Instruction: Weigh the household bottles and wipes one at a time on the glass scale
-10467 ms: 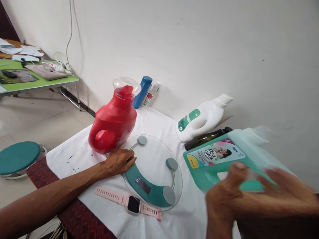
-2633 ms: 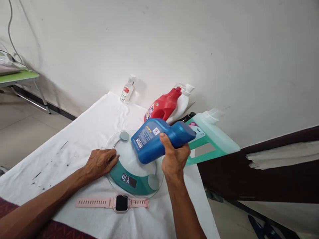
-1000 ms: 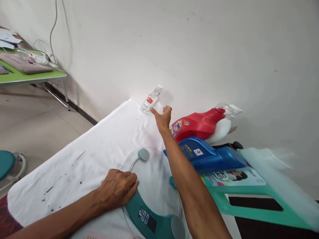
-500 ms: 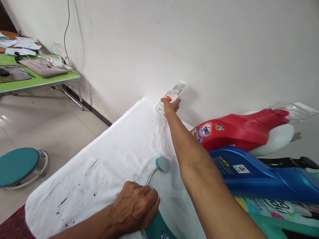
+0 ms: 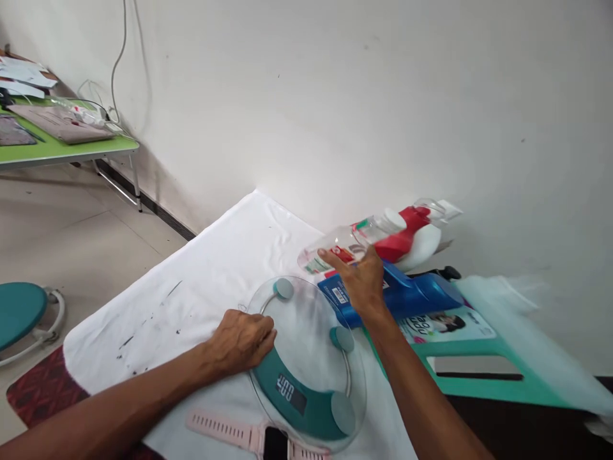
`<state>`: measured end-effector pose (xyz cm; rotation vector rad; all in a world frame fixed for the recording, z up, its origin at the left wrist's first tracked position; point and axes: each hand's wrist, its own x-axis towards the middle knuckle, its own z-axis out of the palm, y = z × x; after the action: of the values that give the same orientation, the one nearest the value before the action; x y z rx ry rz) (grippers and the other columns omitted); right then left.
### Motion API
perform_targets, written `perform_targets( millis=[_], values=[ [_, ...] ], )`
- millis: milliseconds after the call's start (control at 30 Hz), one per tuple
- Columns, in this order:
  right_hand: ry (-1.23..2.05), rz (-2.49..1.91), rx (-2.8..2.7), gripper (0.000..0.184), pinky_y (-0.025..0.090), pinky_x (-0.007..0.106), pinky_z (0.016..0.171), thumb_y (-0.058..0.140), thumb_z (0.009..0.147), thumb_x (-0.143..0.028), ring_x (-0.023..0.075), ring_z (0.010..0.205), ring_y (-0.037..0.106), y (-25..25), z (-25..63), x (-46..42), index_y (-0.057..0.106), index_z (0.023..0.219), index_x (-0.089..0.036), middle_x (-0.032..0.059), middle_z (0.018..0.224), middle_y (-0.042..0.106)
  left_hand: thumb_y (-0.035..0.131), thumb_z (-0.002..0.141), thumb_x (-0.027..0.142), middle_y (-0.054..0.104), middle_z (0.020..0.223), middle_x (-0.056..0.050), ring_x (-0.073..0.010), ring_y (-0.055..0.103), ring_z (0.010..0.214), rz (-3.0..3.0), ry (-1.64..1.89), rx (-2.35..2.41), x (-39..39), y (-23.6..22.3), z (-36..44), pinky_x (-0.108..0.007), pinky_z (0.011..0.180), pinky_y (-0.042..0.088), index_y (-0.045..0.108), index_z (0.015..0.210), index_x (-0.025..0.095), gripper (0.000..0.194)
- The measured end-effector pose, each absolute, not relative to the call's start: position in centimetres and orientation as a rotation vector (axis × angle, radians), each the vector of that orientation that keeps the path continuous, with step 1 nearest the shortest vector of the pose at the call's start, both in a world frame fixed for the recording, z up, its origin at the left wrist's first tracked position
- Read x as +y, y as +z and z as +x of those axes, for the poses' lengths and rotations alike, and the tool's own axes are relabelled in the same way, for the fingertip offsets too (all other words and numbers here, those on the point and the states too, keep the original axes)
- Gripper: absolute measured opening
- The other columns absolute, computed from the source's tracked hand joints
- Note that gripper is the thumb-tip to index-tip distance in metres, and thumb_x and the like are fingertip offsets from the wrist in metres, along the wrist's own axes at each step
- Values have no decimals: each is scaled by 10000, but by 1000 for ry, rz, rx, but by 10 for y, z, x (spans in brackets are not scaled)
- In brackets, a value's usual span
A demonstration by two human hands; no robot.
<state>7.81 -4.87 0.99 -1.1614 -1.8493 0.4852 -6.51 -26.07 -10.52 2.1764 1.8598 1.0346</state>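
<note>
My right hand [image 5: 363,284] grips a small clear bottle [image 5: 349,243] with a red label and white cap, held tilted in the air just beyond the round glass scale [image 5: 306,358]. My left hand [image 5: 242,338] rests with curled fingers on the left rim of the scale, whose teal strip shows a lit display [image 5: 286,390]. Behind my right hand lie a blue bottle [image 5: 407,297], a red detergent jug [image 5: 407,236], a white bottle [image 5: 426,246] and a large teal jug [image 5: 479,358].
A pink smartwatch [image 5: 249,437] lies at the near edge of the white cloth [image 5: 201,281]. A green table [image 5: 57,144] with papers stands far left by the wall. A teal stool [image 5: 19,310] sits on the floor at left.
My right hand has taken the small clear bottle from the wall and brought it back toward the scale. Left hand stays on the scale rim.
</note>
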Motion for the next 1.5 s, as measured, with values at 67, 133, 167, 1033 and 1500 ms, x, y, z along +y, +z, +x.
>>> perform_targets(
  millis=[67, 133, 167, 1033, 1500],
  values=[
    [520, -1196, -1903, 649, 527, 563, 931, 934, 576, -602, 321, 914, 688, 18, 110, -85, 678, 1013, -195, 63, 945, 723, 478, 1018, 286, 632, 638, -2, -128, 548, 535, 2155, 999, 1870, -262, -102, -66, -268, 523, 276, 503, 731, 199, 301],
    [584, -1212, -1911, 597, 547, 561, 913, 924, 611, -596, 322, 899, 710, 19, 132, -116, 687, 994, -203, 65, 950, 743, 468, 1017, 298, 633, 640, -6, -131, 540, 543, 2130, 977, 1875, -263, -99, -67, -269, 534, 282, 509, 718, 198, 318],
    [613, -1214, -1903, 581, 555, 559, 908, 923, 620, -590, 324, 896, 718, 16, 140, -129, 688, 985, -204, 68, 952, 750, 465, 1015, 302, 634, 640, -8, -132, 537, 548, 2118, 966, 1876, -263, -98, -67, -269, 542, 281, 511, 711, 197, 326],
    [850, -1380, -1092, 469, 382, 253, 502, 651, 919, -646, 113, 534, 481, -103, 251, -215, 614, 787, -197, -45, 633, 531, 472, 978, 380, 510, 565, 22, -111, 402, 514, 1971, 952, 1898, -267, -88, -69, -275, 575, 248, 463, 656, 198, 370],
    [912, -1479, -1199, 508, 400, 251, 564, 657, 907, -691, 118, 609, 489, -104, 252, -211, 625, 800, -196, -36, 680, 539, 487, 978, 405, 484, 536, 32, -102, 365, 489, 1970, 996, 1921, -266, -86, -68, -260, 553, 257, 470, 631, 196, 405]
  ],
)
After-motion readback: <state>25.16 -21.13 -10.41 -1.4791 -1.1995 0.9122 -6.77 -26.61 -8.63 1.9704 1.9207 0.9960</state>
